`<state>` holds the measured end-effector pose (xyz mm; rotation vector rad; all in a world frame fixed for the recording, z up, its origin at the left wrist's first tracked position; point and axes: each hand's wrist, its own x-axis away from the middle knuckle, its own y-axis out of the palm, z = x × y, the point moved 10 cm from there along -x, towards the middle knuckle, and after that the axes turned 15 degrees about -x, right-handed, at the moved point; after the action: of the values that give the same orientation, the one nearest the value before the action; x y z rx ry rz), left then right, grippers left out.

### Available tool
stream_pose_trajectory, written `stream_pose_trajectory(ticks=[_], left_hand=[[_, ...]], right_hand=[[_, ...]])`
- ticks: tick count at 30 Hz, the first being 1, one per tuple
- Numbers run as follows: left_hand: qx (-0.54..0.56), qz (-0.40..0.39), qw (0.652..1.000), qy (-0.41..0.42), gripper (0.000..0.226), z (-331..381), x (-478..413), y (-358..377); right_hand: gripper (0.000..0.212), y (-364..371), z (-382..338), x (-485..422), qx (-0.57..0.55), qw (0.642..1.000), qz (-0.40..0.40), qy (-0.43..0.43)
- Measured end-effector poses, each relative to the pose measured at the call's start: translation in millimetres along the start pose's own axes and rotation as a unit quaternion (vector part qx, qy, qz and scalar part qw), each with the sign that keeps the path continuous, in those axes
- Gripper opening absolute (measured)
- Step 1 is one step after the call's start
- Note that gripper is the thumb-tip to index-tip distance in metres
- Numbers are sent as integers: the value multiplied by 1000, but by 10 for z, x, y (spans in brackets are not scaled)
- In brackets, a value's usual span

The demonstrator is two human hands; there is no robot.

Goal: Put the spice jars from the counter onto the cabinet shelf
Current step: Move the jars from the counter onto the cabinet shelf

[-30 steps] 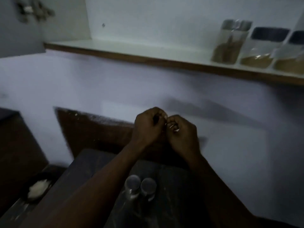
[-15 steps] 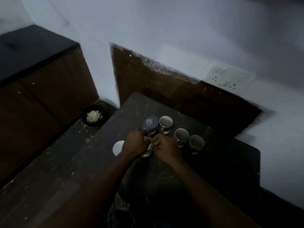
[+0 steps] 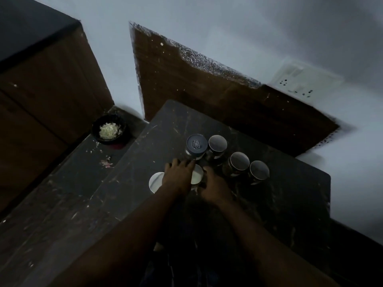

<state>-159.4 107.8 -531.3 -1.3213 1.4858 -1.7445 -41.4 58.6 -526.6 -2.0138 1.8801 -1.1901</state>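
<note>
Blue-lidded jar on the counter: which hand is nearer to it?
Left. The left hand has its fingertips at the near side of the blue-lidded jar; the right hand sits further back, beside a white lid.

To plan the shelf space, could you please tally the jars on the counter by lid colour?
blue-lid jar: 1
grey-lid jars: 3
white-lid jars: 2
Total: 6
</note>
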Motion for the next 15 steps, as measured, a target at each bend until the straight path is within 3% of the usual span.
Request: stream_pose_trajectory(ticks=[3,7,9,15], left_hand=[[-4,0,1000,24,99,47,-94,18],[47,35,998,31,98,49,-118,-63],[102,61,992,33,94,60,-98,-185],[279,126,950,58,83,203,-45,-779]], right_hand=[[86,32,41,-23,-29,999,6,12],[63,-51,75,6,-71,996,45,4],[62,-158,78,77,-103,992,76,-13],[104,-534,-34,346,-163,972,146,-87]])
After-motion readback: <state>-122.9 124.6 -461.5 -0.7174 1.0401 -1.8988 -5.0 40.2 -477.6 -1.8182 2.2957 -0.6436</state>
